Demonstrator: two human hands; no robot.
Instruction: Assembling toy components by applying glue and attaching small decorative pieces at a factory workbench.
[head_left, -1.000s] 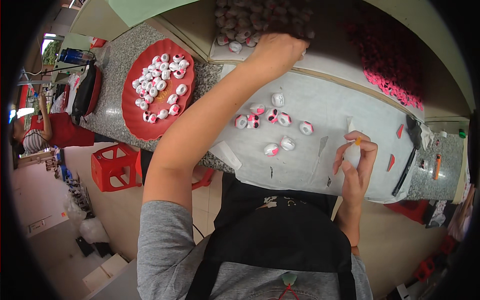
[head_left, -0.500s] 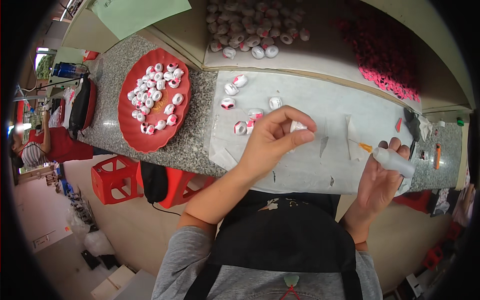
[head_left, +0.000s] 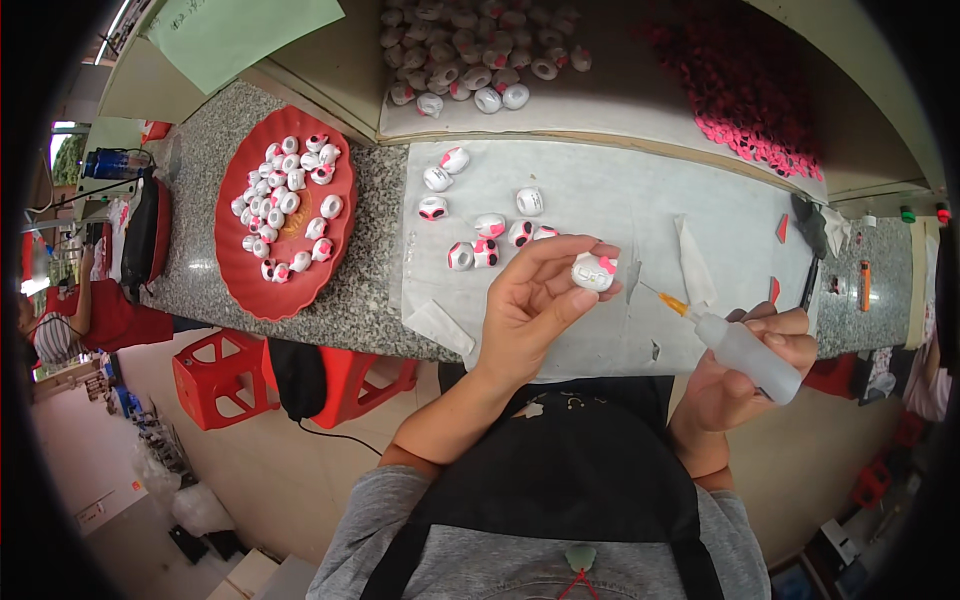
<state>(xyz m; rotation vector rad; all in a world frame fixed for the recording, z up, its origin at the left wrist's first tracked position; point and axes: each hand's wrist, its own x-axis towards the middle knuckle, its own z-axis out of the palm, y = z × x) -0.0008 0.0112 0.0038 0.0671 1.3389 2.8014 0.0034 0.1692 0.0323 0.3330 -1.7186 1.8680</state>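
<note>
Between the fingertips and thumb of my left hand [head_left: 525,315] is a small white bead-like piece [head_left: 588,273] with a pink bow on its upper right. My right hand [head_left: 722,388] is wrapped around a translucent squeeze bottle [head_left: 748,358]. The bottle's orange needle tip [head_left: 672,303] points up and left toward the white piece, with a gap between them. Beyond my left hand, several similar pieces, some with pink and black parts, lie on a white sheet [head_left: 580,355]. One plain white piece [head_left: 529,201] sits just behind my fingers.
At left, a red scalloped plate [head_left: 335,265] holds many white and pink pieces. White pieces [head_left: 470,60] and a pink heap [head_left: 765,140] fill the shelf behind. Paper scraps [head_left: 692,260] and an orange pen-like tool [head_left: 865,287] lie rightward. Red stools [head_left: 225,375] and another person [head_left: 90,325] are left.
My left hand has turned the white piece so its pink bow shows. The bottle has swung left and down, its needle now nearer the piece, and my right fingers have closed around it.
</note>
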